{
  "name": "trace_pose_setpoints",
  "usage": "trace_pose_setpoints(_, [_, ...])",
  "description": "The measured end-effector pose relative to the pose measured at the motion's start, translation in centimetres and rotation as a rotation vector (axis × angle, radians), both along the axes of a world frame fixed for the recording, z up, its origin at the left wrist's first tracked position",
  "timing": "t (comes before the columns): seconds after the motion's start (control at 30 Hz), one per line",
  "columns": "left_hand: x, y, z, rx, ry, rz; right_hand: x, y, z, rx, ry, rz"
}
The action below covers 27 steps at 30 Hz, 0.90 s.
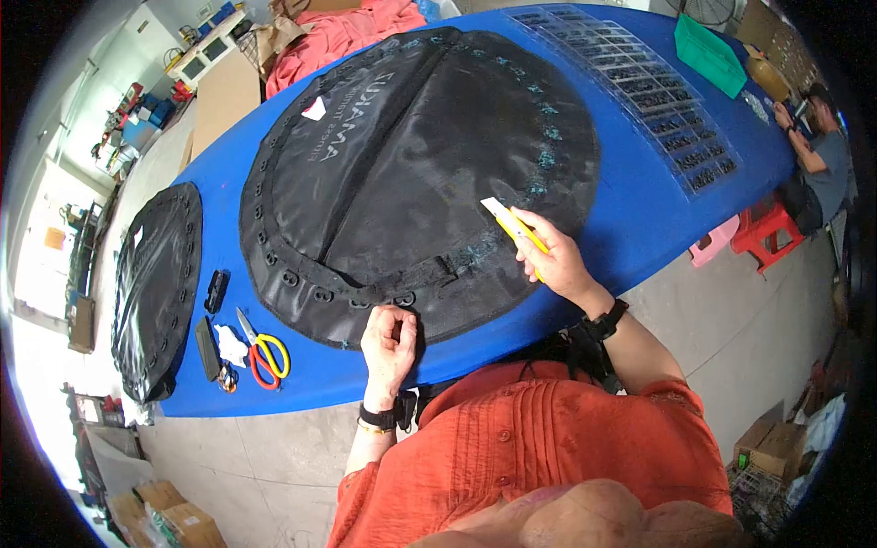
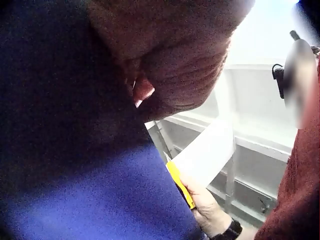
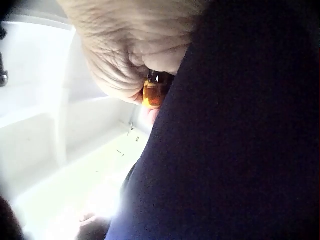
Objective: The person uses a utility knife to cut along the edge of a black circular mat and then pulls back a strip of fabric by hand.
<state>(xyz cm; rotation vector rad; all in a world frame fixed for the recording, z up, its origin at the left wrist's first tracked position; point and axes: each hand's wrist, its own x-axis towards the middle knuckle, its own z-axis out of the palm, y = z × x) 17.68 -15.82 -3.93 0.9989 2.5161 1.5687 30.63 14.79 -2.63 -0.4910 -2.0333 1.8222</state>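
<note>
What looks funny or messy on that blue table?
Teal marks streak the right side of the big black cover, odd against the black; I can't tell what made them. A crumpled white wad beside the scissors looks like litter.

A black oval panel (image 1: 157, 283) lies along the left edge of the blue tabletop (image 1: 630, 228). Toward the near left corner, red-and-yellow scissors (image 1: 259, 342) rest just beside a crumpled white scrap (image 1: 231, 347). A clear compartmented tray (image 1: 635, 111) stretches from the far edge toward the right edge, a green bin (image 1: 708, 57) near it.
</note>
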Motion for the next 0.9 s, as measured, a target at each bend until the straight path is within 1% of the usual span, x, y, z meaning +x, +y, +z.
trace_pose_setpoints(0.03, [0.2,0.3,0.6,-0.005,0.017,-0.001,0.1,0.0,-0.1,-0.047,0.003,0.002])
trace_pose_setpoints(0.17, [0.3,0.8,1.0,-0.030,-0.014,0.024,0.2,0.0,0.4,-0.020,0.036,0.001])
trace_pose_setpoints(0.27, [-0.1,1.0,1.1,-0.104,0.029,0.037,0.2,0.0,0.9,-0.021,0.020,-0.002])
trace_pose_setpoints(0.4, [-0.1,2.1,2.0,-0.092,-0.061,0.043,0.1,0.7,1.1,-0.043,-0.023,0.048])
trace_pose_setpoints(0.53, [0.4,4.0,3.7,-0.103,-0.184,-0.005,0.1,1.1,1.9,-0.096,-0.045,0.113])
trace_pose_setpoints(0.57, [0.3,4.4,3.7,-0.132,-0.150,-0.035,0.0,1.3,1.7,-0.128,-0.024,0.135])
trace_pose_setpoints(0.67, [0.7,6.4,4.2,-0.085,-0.131,-0.051,0.0,1.6,1.5,-0.117,-0.020,0.159])
trace_pose_setpoints(0.7, [0.5,6.8,4.1,-0.114,-0.046,-0.056,0.0,1.7,1.5,-0.130,-0.015,0.174])
trace_pose_setpoints(0.8, [0.6,8.7,5.5,-0.121,0.109,-0.030,0.3,2.0,1.6,-0.173,-0.010,0.212])
trace_pose_setpoints(0.9, [1.1,7.2,5.5,-0.125,-0.426,-0.102,0.5,2.4,1.4,-0.215,-0.008,0.247])
